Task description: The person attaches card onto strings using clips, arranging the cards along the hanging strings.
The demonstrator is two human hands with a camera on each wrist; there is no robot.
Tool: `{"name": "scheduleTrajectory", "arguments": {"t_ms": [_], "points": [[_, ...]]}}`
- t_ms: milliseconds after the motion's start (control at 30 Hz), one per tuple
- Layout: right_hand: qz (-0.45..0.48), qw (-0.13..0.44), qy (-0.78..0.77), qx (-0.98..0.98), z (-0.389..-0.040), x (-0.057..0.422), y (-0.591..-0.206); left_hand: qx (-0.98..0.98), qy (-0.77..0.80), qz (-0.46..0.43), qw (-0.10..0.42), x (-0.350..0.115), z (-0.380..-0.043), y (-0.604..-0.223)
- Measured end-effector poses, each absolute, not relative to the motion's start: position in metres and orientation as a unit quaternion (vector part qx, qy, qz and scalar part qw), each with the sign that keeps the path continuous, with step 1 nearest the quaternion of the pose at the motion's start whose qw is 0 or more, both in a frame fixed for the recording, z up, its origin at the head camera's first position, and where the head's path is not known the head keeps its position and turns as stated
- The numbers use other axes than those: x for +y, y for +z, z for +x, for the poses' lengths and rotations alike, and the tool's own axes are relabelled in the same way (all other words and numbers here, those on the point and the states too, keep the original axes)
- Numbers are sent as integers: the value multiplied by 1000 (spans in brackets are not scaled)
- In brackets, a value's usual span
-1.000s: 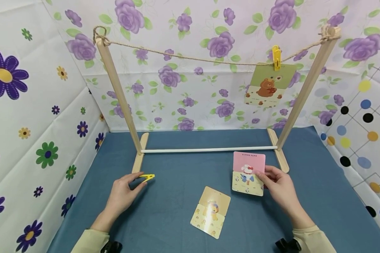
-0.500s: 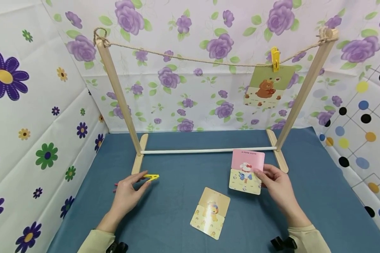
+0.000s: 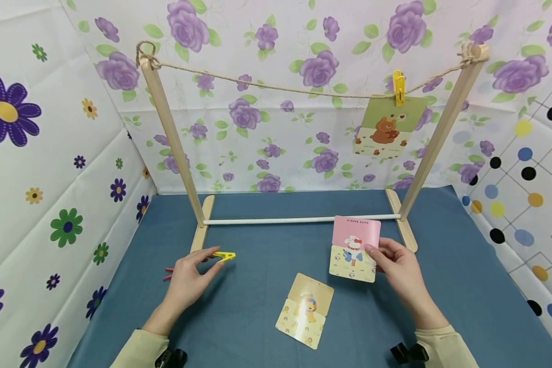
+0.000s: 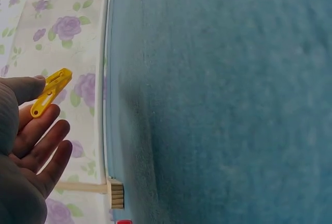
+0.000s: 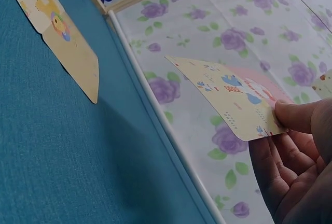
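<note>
1. Showing work partly done, judging by how things are lying: counting one card hung and two not yet on the rope (image 3: 257, 84).
2. Hanging from that rope near the right post of the wooden frame (image 3: 444, 130), dangling by a yellow peg (image 3: 398, 87): displaying a green bear card (image 3: 386, 115).
3. Pinching a pink rabbit card (image 3: 354, 250) in the right hand (image 3: 402, 271), pressing the thumb on its printed face, holding it clear of the table (image 3: 253, 306), in front of the frame near its right foot.
4. Grasping a small yellow clip (image 3: 225, 256) between thumb and index finger of the left hand (image 3: 188, 281), in front of the frame's left foot; curving the other fingers loosely.
5. Lying flat and shining under the light, farther out in front of the frame, between the hands: showing a tan card (image 3: 305, 312).
6. Poking out beyond the left hand, near the frame's left foot: showing red prongs (image 3: 167, 274), hiding too much to identify.
7. Covering the surface around the frame in plain, faintly creasing blue; running a white rod (image 3: 276, 221) between the frame's feet.
8. Enclosing the frame with patterned cloths: showing purple roses (image 3: 319, 69) behind, daisies (image 3: 66, 226) to its left, colored dots (image 3: 524, 237) to its right.
</note>
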State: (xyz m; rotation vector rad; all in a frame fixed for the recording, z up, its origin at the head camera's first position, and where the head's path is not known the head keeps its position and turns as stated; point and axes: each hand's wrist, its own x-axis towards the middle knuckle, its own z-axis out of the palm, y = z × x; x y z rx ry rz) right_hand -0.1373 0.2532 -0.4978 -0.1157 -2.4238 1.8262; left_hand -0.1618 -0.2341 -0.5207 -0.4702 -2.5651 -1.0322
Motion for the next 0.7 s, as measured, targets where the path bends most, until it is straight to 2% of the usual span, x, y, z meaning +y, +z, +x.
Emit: {"name": "scheduleTrajectory", "arguments": {"t_ms": [700], "points": [[-21, 38, 614, -788, -145, 243, -496, -901, -373, -158, 156, -221, -168, -509]]}}
